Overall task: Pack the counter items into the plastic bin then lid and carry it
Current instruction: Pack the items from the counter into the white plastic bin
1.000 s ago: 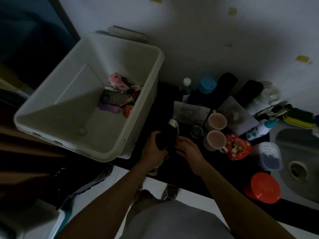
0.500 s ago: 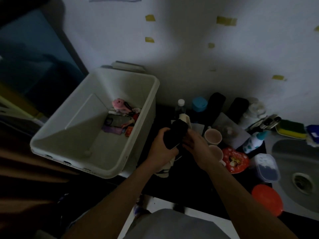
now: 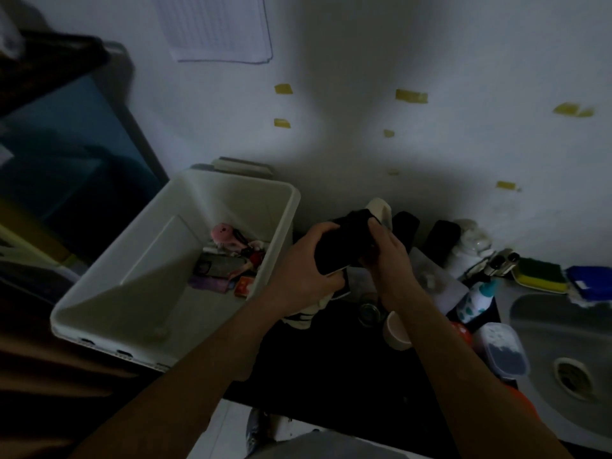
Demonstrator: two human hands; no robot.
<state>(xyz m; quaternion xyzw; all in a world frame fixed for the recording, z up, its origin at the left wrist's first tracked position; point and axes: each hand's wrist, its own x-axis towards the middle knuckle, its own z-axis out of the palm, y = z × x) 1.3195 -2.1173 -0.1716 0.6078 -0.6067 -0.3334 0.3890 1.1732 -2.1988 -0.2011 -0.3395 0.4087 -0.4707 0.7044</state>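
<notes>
My left hand [image 3: 308, 263] and right hand [image 3: 387, 256] both grip the dark bundle [image 3: 344, 240] just right of the bin [image 3: 238, 197], probably compacting it for loading.

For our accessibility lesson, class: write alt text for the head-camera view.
A person's left hand and right hand grip a dark bundle with pale parts above a dark counter, beside an open white plastic bin holding a few small items. A cup, a spray bottle and a lidded container stand to the right, near a sink.
</notes>
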